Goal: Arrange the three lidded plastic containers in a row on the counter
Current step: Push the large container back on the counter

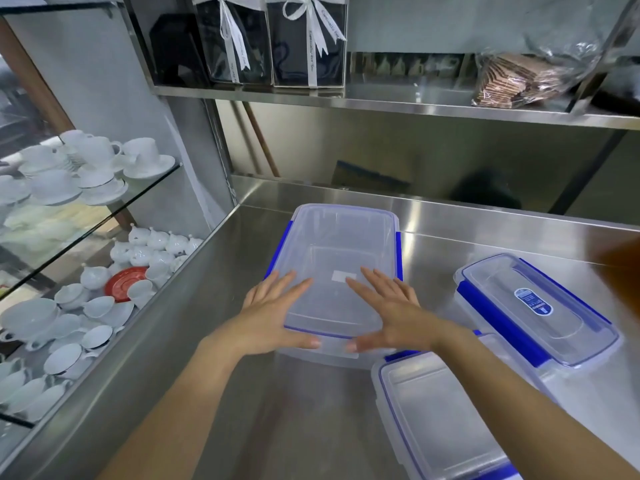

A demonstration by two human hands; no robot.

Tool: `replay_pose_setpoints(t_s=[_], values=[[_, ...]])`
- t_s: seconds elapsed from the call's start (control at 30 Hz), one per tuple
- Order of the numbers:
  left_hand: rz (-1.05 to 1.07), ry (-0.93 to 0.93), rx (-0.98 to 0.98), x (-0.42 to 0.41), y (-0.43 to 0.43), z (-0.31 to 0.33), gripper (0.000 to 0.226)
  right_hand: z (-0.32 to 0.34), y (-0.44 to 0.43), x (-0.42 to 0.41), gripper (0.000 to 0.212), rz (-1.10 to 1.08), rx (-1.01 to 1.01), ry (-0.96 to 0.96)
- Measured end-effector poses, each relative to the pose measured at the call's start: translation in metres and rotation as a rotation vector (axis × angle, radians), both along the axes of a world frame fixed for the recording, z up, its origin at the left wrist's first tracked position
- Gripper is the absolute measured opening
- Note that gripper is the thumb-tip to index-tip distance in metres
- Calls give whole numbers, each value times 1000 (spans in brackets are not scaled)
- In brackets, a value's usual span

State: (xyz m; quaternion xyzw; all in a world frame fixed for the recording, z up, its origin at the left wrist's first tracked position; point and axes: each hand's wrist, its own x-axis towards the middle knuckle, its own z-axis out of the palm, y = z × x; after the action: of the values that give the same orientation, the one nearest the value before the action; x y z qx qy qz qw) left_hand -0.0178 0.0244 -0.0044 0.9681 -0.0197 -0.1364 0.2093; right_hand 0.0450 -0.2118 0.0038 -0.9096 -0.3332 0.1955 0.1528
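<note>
1. Stainless steel forms the counter (242,393) seen from the head camera, and three clear lidded containers with blue clips are set on it.
2. The largest container (341,258) lies at the middle, lengthwise away from the viewer. Its near end is framed by both hands: the left hand (273,315) and the right hand (388,317) are laid flat on the lid with fingers spread, thumbs pressed against the near edge. Nothing is pinched or lifted.
3. A labelled container (535,308) is seen at the right, turned at an angle. A third container (446,420) lies nearest the viewer, just beside the labelled one and close to the large one's near corner.
4. No row is formed yet, by the look of it: the three are clustered and differently turned. The large container is judged to be under adjustment; the other two remain to be lined up.
5. White crockery (90,168) is seen on glass shelves at the left.
</note>
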Motion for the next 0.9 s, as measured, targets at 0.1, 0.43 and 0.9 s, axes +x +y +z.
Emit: replay_pose_setpoints(t_s=[0.1, 0.43, 0.9], values=[[-17, -48, 14, 3, 2, -6, 112, -7, -1, 0, 112, 103, -155, -112], [-24, -187, 89, 45, -2, -2, 82, 3, 4, 31, 88, -34, -123, -177], [-29, -308, 11, 54, -67, 31, 53, 30, -19, 32, 68, -262, 2, -161]])
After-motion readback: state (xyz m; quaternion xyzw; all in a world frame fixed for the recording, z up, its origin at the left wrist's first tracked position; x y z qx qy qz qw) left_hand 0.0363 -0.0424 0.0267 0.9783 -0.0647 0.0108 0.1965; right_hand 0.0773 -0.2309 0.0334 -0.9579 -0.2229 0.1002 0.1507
